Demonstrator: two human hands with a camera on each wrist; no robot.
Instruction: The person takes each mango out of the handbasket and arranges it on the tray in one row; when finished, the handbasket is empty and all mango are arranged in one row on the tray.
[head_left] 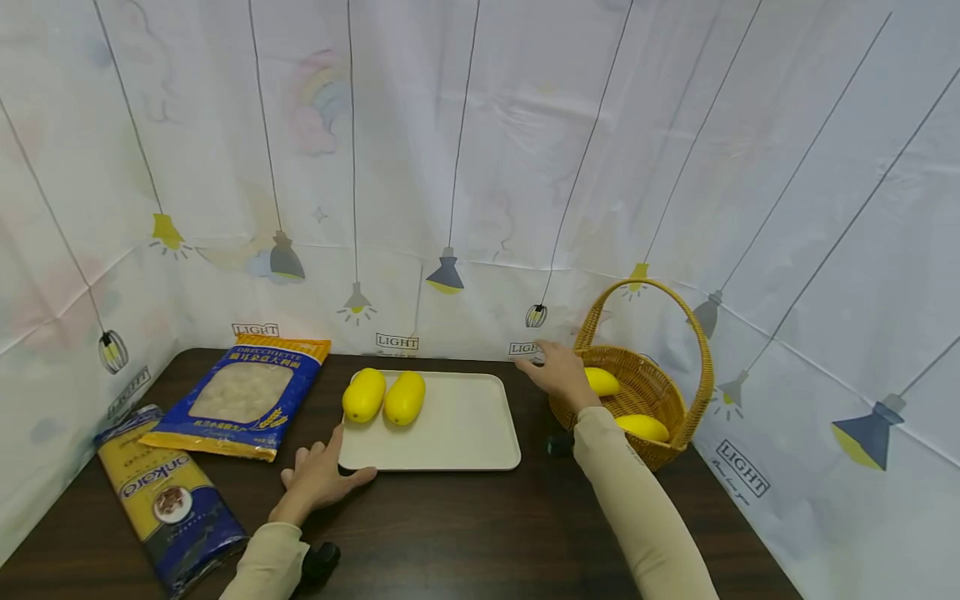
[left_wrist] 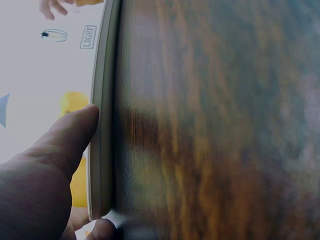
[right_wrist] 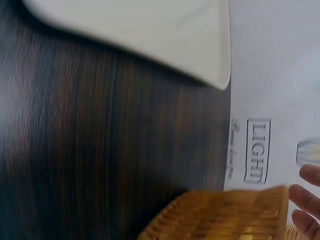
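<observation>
Two yellow oval fruits lie side by side at the left end of a cream rectangular tray. My left hand is at the tray's front left corner, the thumb against the front rim and a finger along the left side. In the left wrist view the thumb touches the rim. My right hand is raised over the left rim of a wicker basket, fingers spread and nothing seen in them. Inside the basket are more yellow fruits, partly hidden by my right arm.
On the left of the dark wooden table lie a blue and orange pasta bag and a yellow and blue packet. The basket's tall handle arches up. A printed white curtain stands behind.
</observation>
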